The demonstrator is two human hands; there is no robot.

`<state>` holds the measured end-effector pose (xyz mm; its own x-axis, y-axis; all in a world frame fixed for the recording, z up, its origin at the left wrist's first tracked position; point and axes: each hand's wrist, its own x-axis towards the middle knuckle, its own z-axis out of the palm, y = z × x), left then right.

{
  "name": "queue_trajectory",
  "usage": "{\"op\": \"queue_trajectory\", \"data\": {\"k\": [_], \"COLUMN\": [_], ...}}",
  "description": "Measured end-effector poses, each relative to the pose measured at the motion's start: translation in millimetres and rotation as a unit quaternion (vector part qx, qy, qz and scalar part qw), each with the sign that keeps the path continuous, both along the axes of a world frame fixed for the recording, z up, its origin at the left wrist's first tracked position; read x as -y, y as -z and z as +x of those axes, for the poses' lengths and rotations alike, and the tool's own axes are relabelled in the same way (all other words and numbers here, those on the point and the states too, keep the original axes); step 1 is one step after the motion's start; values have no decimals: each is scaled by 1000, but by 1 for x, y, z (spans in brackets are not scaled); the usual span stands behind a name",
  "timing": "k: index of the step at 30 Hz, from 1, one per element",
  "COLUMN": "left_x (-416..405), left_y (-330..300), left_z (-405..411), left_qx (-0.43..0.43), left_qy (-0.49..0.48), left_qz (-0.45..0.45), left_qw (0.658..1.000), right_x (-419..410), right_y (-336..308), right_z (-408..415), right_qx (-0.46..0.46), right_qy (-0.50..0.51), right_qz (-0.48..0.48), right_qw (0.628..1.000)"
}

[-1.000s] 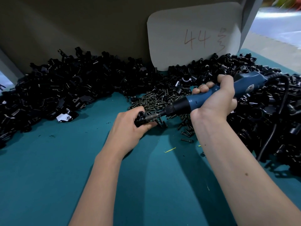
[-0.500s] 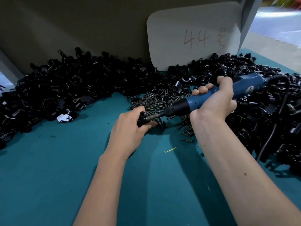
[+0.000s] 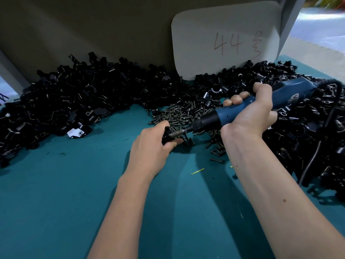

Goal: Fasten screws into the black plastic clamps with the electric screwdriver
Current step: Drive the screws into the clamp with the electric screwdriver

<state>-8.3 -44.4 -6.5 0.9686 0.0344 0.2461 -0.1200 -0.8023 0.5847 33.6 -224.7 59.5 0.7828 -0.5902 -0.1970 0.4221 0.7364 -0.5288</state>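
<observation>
head view: the left hand (image 3: pixel 153 146) grips a black clamp (image 3: pixel 166 135) on the teal table (image 3: pixel 56 193), steadying it; the right hand (image 3: pixel 250 116) wraps the electric screwdriver (image 3: pixel 233 114), bit meeting the clamp, beside the near screw pile (image 3: pixel 183 114).

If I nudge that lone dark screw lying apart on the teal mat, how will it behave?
The lone dark screw looks small and light, so it would probably skid easily. Its round shank suggests rolling, likely curving around its wider head.
</observation>
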Motion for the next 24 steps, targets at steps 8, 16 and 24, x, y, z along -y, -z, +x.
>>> {"op": "queue_trajectory", "data": {"k": [8, 16, 24], "left_x": [3, 6, 8], "left_y": [0, -5, -1], "left_z": [-2, -5, -2], "left_qx": [73, 121, 92], "left_qy": [-4, -8, -32], "left_qz": [12, 2, 52], "left_qw": [997, 993, 994], "right_x": [0, 1, -1], "right_y": [-3, -9, -12], "right_z": [-1, -1, -5], "right_qx": [-48, -57, 2], "right_qy": [24, 25, 35], "right_qz": [4, 2, -42], "right_qw": [999, 998, 999]}}
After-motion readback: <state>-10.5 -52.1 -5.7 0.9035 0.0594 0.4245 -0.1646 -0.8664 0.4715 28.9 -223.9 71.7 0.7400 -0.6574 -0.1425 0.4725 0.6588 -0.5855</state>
